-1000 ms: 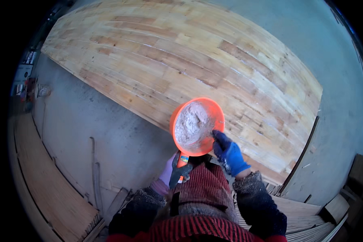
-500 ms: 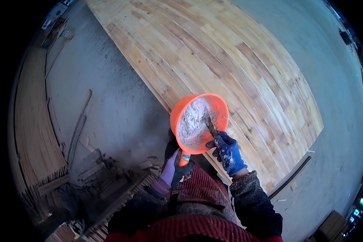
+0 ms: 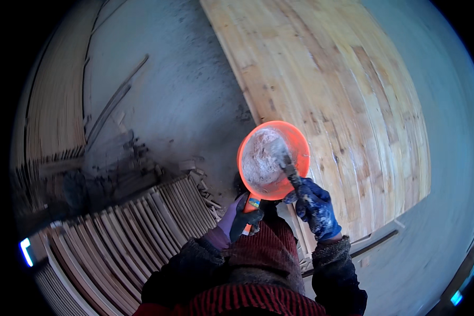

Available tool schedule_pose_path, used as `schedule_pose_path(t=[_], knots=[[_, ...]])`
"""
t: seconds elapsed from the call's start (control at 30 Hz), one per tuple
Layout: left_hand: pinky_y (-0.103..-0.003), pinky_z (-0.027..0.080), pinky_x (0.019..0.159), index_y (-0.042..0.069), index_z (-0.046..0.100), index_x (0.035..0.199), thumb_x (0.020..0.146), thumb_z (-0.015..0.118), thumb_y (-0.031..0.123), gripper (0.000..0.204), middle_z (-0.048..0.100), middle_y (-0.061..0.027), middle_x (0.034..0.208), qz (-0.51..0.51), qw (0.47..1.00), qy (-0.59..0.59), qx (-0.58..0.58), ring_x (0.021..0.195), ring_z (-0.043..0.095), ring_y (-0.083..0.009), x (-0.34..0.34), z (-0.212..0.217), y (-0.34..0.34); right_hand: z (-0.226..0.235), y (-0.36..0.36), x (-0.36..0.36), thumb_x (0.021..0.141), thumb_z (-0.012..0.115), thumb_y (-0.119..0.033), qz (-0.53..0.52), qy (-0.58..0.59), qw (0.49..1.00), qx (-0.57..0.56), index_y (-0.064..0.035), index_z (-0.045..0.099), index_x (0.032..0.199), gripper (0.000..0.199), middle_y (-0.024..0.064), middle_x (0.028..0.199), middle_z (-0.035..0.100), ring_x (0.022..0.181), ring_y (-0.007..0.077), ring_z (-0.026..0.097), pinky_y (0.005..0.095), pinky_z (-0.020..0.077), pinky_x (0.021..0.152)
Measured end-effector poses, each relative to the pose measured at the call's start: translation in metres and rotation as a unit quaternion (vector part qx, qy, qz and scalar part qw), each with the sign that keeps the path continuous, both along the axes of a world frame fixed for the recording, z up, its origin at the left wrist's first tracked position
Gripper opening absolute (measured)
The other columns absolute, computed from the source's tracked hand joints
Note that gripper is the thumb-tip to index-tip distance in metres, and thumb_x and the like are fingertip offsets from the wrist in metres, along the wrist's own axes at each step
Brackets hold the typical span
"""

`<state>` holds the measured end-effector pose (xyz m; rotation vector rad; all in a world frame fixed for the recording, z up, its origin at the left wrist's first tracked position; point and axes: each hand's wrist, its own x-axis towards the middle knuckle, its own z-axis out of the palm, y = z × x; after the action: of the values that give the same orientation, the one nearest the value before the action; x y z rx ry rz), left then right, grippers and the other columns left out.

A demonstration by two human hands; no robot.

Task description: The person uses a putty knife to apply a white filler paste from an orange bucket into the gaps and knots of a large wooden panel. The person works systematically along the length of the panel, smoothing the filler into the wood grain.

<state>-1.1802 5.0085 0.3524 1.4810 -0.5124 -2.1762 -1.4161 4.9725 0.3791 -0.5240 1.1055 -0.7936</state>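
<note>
An orange plastic dipper (image 3: 302, 150) is held in front of me, its bowl partly filled with pale, pasty filler (image 3: 259, 162). My left hand (image 3: 242, 217), in a purple and dark glove, is wrapped round the dipper's short handle. In my right hand (image 3: 317, 209), gloved in blue with white smears, is a putty knife (image 3: 289, 167). Its blade reaches over the rim into the bowl, at the filler. Whether the blade's tip is sunk in the filler is hard to tell. The bowl hangs over the near left edge of a large wooden panel (image 3: 347, 100).
Close on my left, several wooden boards stand packed in a row (image 3: 142, 224). Another long stack of boards (image 3: 58, 105) lies at the far left. Wood scraps (image 3: 200, 184) and a bent strip (image 3: 110, 105) litter the grey floor (image 3: 189, 89) between.
My view has turned left, so the panel sits farther right and the row of boards shows more. Both hands keep their holds; the knife's blade has shifted within the bowl.
</note>
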Motion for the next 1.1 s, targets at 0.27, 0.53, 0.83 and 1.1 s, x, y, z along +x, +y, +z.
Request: schedule_pose_path(t=[0.27, 0.53, 0.83, 1.1], knots=[[-0.028, 0.048, 0.054, 0.009, 0.047, 0.128, 0.087, 0.064, 0.011, 0.045, 0.057, -0.0027, 0.082, 0.088, 0.995, 0.0, 0.046, 0.062, 0.057, -0.0122, 0.031, -0.02, 0.068, -0.056, 0.02, 0.051, 0.096, 0.057, -0.018, 0.05, 0.077, 0.994, 0.054, -0.0085, 0.058, 0.126, 0.032, 0.001, 0.085, 0.065, 0.061, 0.0053, 0.053, 0.0172, 0.0394, 0.051], [-0.031, 0.049, 0.046, 0.011, 0.043, 0.131, 0.083, 0.066, 0.007, 0.054, 0.06, -0.0065, 0.082, 0.214, 0.973, 0.025, 0.089, 0.057, 0.059, -0.0169, 0.057, -0.079, 0.126, -0.077, 0.028, 0.039, 0.096, 0.053, -0.027, 0.09, 0.075, 0.993, 0.014, -0.005, 0.055, 0.129, 0.04, 0.005, 0.087, 0.068, 0.054, 0.0049, 0.05, 0.0172, 0.035, 0.044], [-0.034, 0.051, 0.044, 0.01, 0.047, 0.123, 0.083, 0.065, 0.009, 0.044, 0.061, -0.0093, 0.083, 0.276, 0.955, 0.051, 0.098, 0.057, 0.062, -0.0185, 0.092, -0.112, 0.151, -0.188, -0.055, 0.039, 0.095, 0.054, -0.023, 0.062, 0.367, 0.891, -0.26, -0.0067, 0.051, 0.133, 0.042, 0.0132, 0.102, 0.067, 0.082, 0.023, 0.064, 0.0335, 0.0518, 0.069], [-0.031, 0.049, 0.046, 0.008, 0.047, 0.12, 0.086, 0.062, 0.012, 0.038, 0.059, -0.0077, 0.082, 0.295, 0.951, 0.027, 0.094, 0.056, 0.06, -0.0169, 0.111, -0.115, 0.143, -0.209, -0.102, 0.082, 0.089, 0.051, -0.017, 0.322, 0.695, 0.597, -0.24, -0.022, 0.042, 0.141, 0.052, 0.0212, 0.1, 0.064, 0.088, 0.0392, 0.065, 0.0488, 0.0513, 0.076]])
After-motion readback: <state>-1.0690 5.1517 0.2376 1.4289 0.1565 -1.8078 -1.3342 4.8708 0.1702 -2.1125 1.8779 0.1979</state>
